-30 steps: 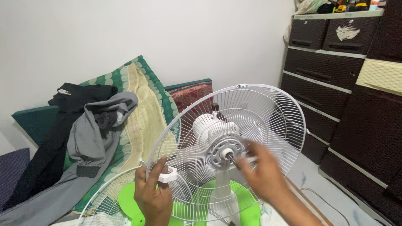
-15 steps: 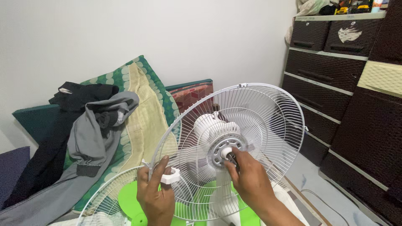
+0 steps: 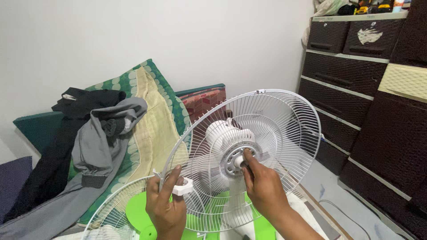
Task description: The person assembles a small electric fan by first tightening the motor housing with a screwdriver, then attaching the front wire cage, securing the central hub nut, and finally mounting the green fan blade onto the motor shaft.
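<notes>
The left hand (image 3: pixel 165 209) pinches the white fan guard (image 3: pixel 275 129) rim at eight o'clock beside a white clip (image 3: pixel 183 187), the right hand (image 3: pixel 263 186) closes fingertips on the motor shaft (image 3: pixel 240 161) at centre, and green blades (image 3: pixel 138 209) beneath are partly hidden by wire.

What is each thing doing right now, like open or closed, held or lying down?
White wire rear fan guard: upright, mounted on the motor, no blade on it.
Second white wire guard: lying flat below.
Left hand: gripping the rear guard's rim at a white plastic ring nut.
Right hand: fingertips pinching the motor shaft.
Dark brown drawers: closed.
Grey jacket: draped over cushions.
</notes>
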The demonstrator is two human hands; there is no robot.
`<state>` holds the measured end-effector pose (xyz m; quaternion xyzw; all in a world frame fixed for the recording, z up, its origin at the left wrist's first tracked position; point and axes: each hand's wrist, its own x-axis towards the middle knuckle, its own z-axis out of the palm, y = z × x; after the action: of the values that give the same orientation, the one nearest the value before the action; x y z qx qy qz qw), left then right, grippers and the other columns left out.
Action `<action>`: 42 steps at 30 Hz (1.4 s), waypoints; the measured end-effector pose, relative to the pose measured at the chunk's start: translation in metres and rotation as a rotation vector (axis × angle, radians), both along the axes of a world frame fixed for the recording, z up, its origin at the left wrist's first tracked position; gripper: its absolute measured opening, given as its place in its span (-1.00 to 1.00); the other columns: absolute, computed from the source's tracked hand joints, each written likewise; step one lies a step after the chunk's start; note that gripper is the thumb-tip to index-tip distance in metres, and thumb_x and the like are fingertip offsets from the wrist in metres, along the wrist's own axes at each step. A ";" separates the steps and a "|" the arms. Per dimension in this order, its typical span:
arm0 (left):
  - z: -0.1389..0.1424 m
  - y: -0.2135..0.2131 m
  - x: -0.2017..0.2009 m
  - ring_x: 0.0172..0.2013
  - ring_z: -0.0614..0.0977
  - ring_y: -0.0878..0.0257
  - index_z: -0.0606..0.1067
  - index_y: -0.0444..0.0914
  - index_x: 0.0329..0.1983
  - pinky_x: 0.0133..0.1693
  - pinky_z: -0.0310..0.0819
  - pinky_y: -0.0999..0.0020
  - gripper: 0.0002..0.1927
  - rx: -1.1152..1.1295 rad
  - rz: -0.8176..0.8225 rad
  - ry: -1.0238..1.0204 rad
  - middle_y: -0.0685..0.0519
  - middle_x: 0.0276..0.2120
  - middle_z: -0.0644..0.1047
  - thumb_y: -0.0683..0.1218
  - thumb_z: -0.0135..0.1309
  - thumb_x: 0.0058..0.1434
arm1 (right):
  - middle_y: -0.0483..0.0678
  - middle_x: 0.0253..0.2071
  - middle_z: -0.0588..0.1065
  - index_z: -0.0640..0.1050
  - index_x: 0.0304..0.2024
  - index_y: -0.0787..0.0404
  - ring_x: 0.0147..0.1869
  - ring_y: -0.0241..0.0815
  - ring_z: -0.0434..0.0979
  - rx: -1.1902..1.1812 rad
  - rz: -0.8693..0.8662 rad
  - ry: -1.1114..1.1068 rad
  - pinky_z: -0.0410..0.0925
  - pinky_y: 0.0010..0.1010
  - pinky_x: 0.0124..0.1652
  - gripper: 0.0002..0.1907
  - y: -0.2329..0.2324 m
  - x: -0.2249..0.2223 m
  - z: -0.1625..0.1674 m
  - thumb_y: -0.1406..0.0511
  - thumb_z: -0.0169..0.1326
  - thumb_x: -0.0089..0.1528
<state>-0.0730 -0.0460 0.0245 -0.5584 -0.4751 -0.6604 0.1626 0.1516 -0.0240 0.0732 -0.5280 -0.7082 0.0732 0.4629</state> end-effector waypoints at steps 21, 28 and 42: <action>-0.001 -0.003 0.001 -0.06 0.67 0.06 0.62 -0.14 0.05 -0.08 0.55 0.25 -0.58 -0.041 -0.074 -0.013 -0.12 -0.02 0.52 -0.29 0.23 0.10 | 0.18 -0.44 0.59 0.44 0.29 0.10 -0.40 0.21 0.60 -0.013 -0.044 -0.047 0.38 -0.01 -0.34 -0.49 0.002 -0.003 -0.001 0.31 0.06 0.26; -0.015 0.005 0.001 -0.06 0.55 0.10 0.59 -0.12 0.16 -0.06 0.54 0.28 -0.36 -0.079 -0.052 -0.098 -0.12 -0.12 0.35 -0.40 0.22 -0.01 | 0.17 -0.46 0.59 0.34 0.19 0.20 -0.45 0.20 0.60 0.093 -0.071 -0.014 0.39 -0.02 -0.44 -0.58 0.004 -0.006 -0.020 0.33 0.02 0.28; -0.013 0.004 -0.003 -0.18 0.54 0.19 0.50 -0.12 0.26 -0.16 0.53 0.33 -0.26 -0.021 -0.073 -0.005 -0.05 -0.09 0.35 -0.41 0.23 -0.03 | 0.17 -0.52 0.56 0.35 0.25 0.25 -0.50 0.20 0.58 0.136 -0.120 0.012 0.37 -0.02 -0.48 -0.50 0.004 -0.008 -0.028 0.37 0.06 0.25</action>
<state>-0.0764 -0.0417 0.0113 -0.5752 -0.4616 -0.6624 0.1314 0.1435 -0.0196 0.0452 -0.5362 -0.6759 0.0001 0.5055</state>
